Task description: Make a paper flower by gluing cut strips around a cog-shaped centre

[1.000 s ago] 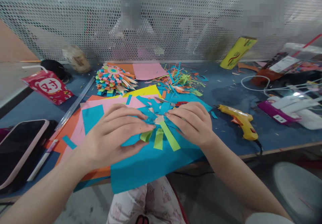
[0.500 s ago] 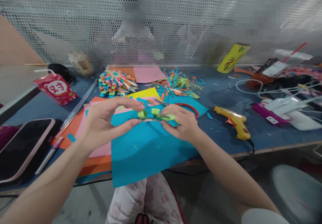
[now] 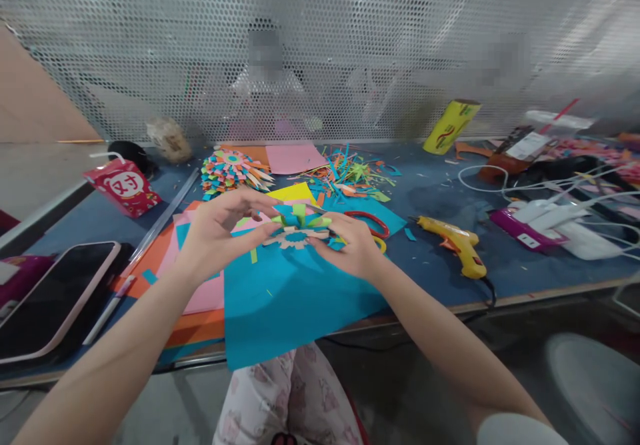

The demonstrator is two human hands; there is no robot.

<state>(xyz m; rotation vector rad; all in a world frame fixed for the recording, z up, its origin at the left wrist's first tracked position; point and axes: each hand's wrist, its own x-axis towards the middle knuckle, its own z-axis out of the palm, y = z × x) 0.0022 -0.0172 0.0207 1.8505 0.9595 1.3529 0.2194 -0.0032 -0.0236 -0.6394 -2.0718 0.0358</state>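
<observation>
Between my hands is a paper flower (image 3: 295, 237) with green and blue looped strips on top and a pale notched layer with a blue centre below. My left hand (image 3: 227, 228) pinches its left edge between thumb and fingers. On the right edge, my right hand (image 3: 347, 242) grips it, fingers bent over the top and thumb beneath. The flower is held just above a large blue sheet (image 3: 295, 305). Red-handled scissors (image 3: 367, 217) lie partly behind my right hand. Orange sheets (image 3: 200, 327) and a pink sheet (image 3: 207, 296) stick out at the left.
Farther back sit a multicoloured paper flower (image 3: 233, 170) and a pile of paper strips (image 3: 350, 172). A yellow glue gun (image 3: 453, 242) and purple power strip (image 3: 525, 228) are right; a phone (image 3: 55, 298) and red drink carton (image 3: 124, 188) are left. A perforated metal screen (image 3: 350, 52) stands behind.
The flower has tilted, so its pale notched layer and blue centre now show. Both hands still hold it. The camera view has shifted slightly.
</observation>
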